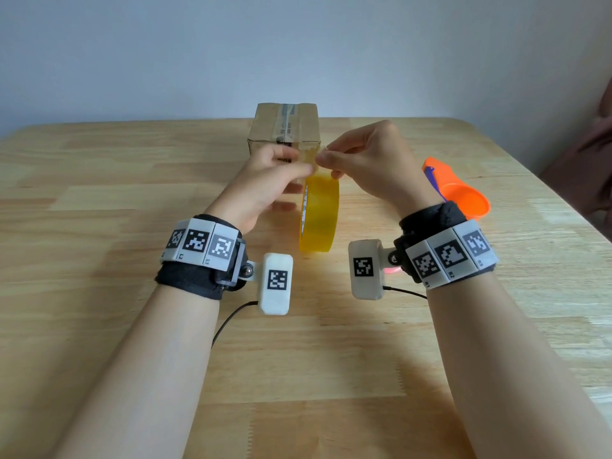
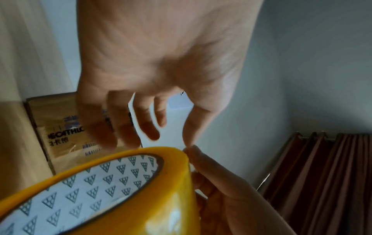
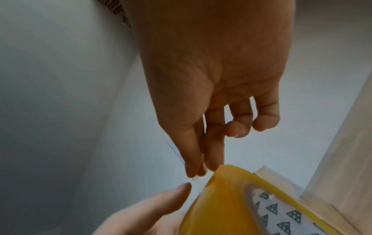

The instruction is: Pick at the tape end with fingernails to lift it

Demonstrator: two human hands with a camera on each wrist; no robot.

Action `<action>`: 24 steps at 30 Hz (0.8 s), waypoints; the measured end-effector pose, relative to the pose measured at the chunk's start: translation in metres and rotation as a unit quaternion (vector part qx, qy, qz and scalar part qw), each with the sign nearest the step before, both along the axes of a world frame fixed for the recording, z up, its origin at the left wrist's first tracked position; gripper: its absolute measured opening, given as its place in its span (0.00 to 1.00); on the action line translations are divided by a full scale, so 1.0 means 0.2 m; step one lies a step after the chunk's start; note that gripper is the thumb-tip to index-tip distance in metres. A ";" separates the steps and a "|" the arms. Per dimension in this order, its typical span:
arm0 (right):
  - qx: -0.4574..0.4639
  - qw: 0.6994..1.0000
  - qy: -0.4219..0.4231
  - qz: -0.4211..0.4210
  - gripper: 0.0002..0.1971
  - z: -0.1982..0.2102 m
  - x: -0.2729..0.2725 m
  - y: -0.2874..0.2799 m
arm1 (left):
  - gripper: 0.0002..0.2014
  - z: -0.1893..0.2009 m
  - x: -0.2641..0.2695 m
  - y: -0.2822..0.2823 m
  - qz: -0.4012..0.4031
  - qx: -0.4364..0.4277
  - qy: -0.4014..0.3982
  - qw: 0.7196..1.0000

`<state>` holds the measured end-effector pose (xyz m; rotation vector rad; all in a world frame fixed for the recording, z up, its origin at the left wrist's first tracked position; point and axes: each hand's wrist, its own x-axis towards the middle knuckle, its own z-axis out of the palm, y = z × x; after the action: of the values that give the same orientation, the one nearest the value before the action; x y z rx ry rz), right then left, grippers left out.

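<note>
A yellow tape roll (image 1: pixel 319 213) (image 2: pixel 171 190) (image 3: pixel 221 206) stands on edge in the middle of the wooden table (image 1: pixel 132 326). My right hand (image 1: pixel 328 159) (image 3: pixel 198 171) pinches the loose tape end at the top of the roll between thumb and forefinger. My left hand (image 1: pixel 294 180) (image 2: pixel 153 127) is at the roll's upper left. Its thumb tip is at the rim, close to the right fingertips, and its fingers hang loosely and blurred beside the roll's side face. A taped cardboard box (image 1: pixel 284 127) (image 2: pixel 56 127) stands just behind the roll.
An orange plastic cup-shaped object (image 1: pixel 463 197) with a purple part (image 1: pixel 432 180) lies on the table to the right of my right wrist. A plain wall rises behind the table. A brown curtain (image 2: pixel 322 174) hangs at the right.
</note>
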<state>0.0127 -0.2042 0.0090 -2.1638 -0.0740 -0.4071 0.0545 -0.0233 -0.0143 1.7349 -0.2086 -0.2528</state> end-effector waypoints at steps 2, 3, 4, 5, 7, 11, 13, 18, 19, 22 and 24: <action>-0.004 1.000 -0.005 -0.007 0.08 0.00 0.00 0.00 | 0.18 -0.01 -0.02 -0.02 -0.046 0.008 0.055 0.997; -0.007 1.000 -0.005 -0.010 0.08 0.00 0.00 0.00 | 0.14 -0.01 -0.03 -0.03 -0.059 -0.001 0.064 0.996; -0.007 1.000 -0.004 -0.014 0.07 0.00 0.01 0.00 | 0.11 -0.02 -0.03 -0.03 -0.066 -0.012 0.067 0.996; -0.006 1.000 -0.004 -0.016 0.07 0.00 0.01 -0.01 | 0.11 -0.02 -0.03 -0.03 -0.071 -0.018 0.067 0.995; -0.009 1.000 -0.001 -0.024 0.06 -0.02 0.01 -0.01 | 0.13 -0.02 -0.03 -0.01 -0.091 -0.015 0.073 0.993; 0.016 0.999 0.023 -0.026 0.05 -0.04 0.02 -0.01 | 0.15 -0.01 -0.03 0.02 -0.126 -0.010 0.105 0.986; 0.069 0.995 0.061 -0.026 0.07 -0.06 0.03 -0.01 | 0.21 0.00 -0.04 0.03 -0.134 0.003 0.114 0.984; 0.082 0.976 0.197 -0.040 0.23 -0.08 0.06 0.01 | 0.25 0.02 -0.05 0.05 -0.143 0.028 0.132 0.980; 0.071 0.970 0.228 -0.038 0.25 -0.07 0.06 0.02 | 0.22 0.03 -0.05 0.06 -0.145 0.032 0.134 0.980; 0.100 0.954 0.283 -0.013 0.26 -0.07 0.04 0.03 | 0.20 0.04 -0.06 0.06 -0.155 0.042 0.133 0.978; 0.127 0.953 0.275 -0.008 0.24 -0.07 0.03 0.04 | 0.25 0.04 -0.07 0.07 -0.166 0.050 0.129 0.976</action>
<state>0.0197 -0.1953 -0.0043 -1.9483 0.2931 0.1804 0.0399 -0.0099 -0.0059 1.7412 -0.2999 -0.7391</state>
